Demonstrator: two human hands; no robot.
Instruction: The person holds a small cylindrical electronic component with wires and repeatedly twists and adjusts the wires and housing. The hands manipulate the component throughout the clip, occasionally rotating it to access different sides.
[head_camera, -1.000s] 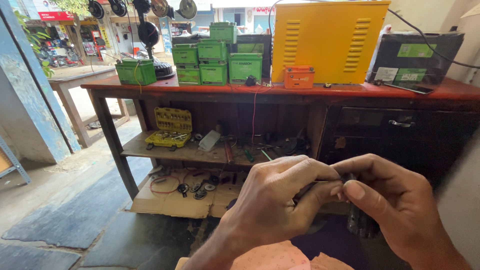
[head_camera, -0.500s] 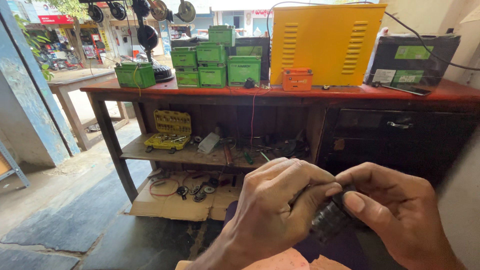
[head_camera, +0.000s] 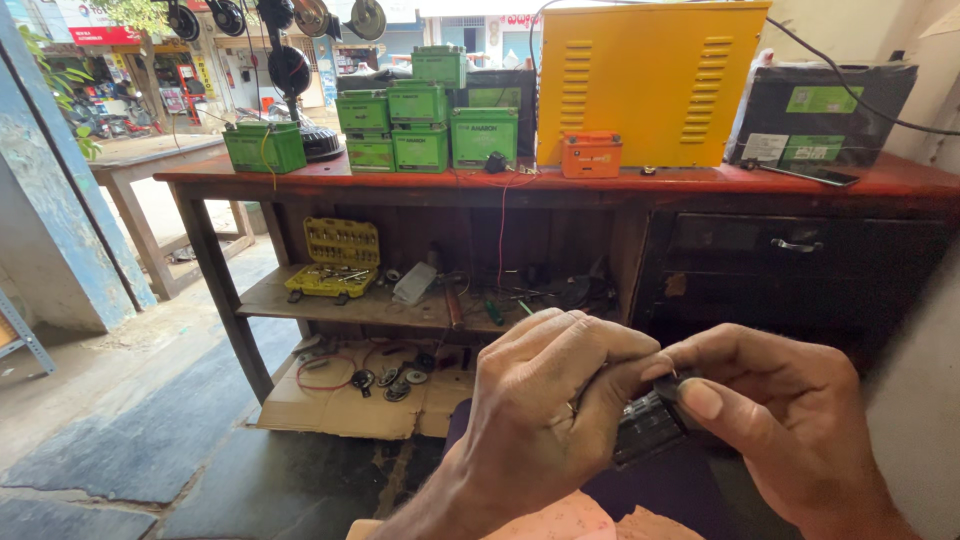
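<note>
Hands meet low in front of the person, well short of the red bench (head_camera: 900, 180). Left hand (head_camera: 545, 400) curls closed over one end of a small dark ribbed part (head_camera: 648, 428), right hand (head_camera: 775, 420) pinches the other end, thumb on top. The part lies between them, long axis tilted up to the right. On the shelf below sits an open yellow tool case (head_camera: 335, 258) holding bits; green boxes (head_camera: 415, 125) are stacked on the bench.
</note>
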